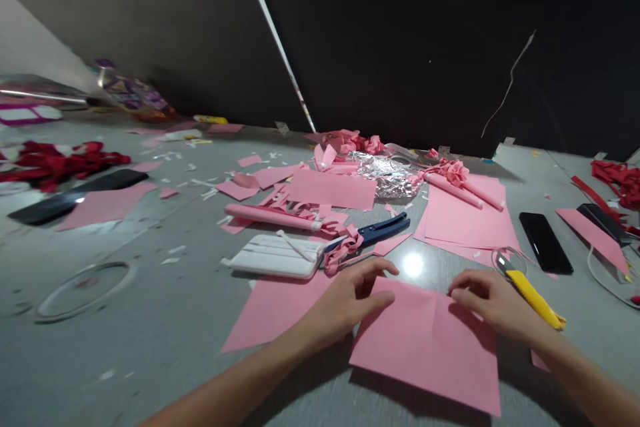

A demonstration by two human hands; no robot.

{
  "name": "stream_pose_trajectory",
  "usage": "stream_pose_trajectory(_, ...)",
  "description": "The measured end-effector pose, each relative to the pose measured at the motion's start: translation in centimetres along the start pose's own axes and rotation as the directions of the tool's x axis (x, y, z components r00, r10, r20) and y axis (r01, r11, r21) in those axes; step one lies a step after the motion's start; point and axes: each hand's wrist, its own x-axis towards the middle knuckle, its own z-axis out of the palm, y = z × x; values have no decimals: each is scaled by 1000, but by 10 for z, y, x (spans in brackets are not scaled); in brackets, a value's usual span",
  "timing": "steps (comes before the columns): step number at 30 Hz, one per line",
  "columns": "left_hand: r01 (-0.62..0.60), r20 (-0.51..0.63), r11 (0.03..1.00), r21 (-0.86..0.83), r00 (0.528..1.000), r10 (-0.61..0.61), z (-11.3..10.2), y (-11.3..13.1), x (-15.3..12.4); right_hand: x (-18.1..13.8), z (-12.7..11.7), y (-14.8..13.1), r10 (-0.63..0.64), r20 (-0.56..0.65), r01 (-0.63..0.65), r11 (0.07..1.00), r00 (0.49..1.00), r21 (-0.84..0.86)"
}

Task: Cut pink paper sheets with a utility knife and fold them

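A sheet of pink paper (425, 340) with a faint crease down its middle is in front of me, its near edge raised and casting a shadow on the table. My left hand (350, 300) holds its far left corner, thumb on top and index finger stretched past the edge; its other fingers are mostly hidden. At the far right corner, the curled fingers of my right hand (485, 300) grip the paper. Beside my right hand lies a yellow utility knife (535, 297). Navy-handled pliers (383, 232) and a pink paper flower (344, 250) rest beyond my left hand.
A white power bank (277, 257) lies left of the pliers, near a rolled pink paper tube (273, 215). Pink sheets (467, 220) are stacked at the right by a black phone (545, 242). Crumpled foil (393, 177) sits farther back. A tape ring (83, 287) is on the left.
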Motion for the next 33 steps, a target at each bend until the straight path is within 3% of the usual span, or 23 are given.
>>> stream_pose_trajectory(2, 0, 38, 996, 89, 999, -3, 9, 2, -8, -5, 5, -10, 17, 124, -1, 991, 992, -132)
stream_pose_trajectory(6, 44, 116, 989, 139, 991, -60, 21, 5, -19, -16, 15, -25, 71, 307, -25, 988, 949, -153)
stream_pose_trajectory(12, 20, 185, 995, 102, 982, -39, 20, 5, -16, -16, 24, -24, 39, 271, -28, 999, 962, -46)
stream_pose_trajectory(16, 12, 168, 994, 108, 985, -30, 16, 4, -15, -14, 22, -20, 43, 267, -31, 998, 963, -49)
stream_pose_trajectory(22, -14, 50, 994, 108, 999, 9, 1, -5, -5, -1, 0, 1, 38, 208, -16, 994, 977, -104)
stream_pose_trajectory(24, -93, -54, 987, 133, 993, 100, -7, -13, -4, 4, -6, 9, 30, 168, -19, 998, 985, -63)
stream_pose_trajectory(25, -195, -97, 966, 170, 972, 213, -11, -18, -6, 7, -8, 12, 31, 154, -24, 999, 988, -45)
stream_pose_trajectory(27, -464, -55, 839, 284, 866, 497, -17, -29, -10, 11, -9, 19, 36, 139, -34, 999, 990, -20)
stream_pose_trajectory(29, -684, 196, 634, 360, 720, 666, -19, -36, -16, 14, -9, 23, 38, 126, -38, 999, 991, -1)
stream_pose_trajectory(31, -775, 459, 500, 387, 632, 624, -17, -38, -18, 15, -8, 26, 39, 109, -40, 999, 993, 6)
stream_pose_trajectory(33, -816, 585, 417, 400, 578, 569, -12, -34, -16, 15, -7, 28, 35, 84, -35, 999, 996, 1)
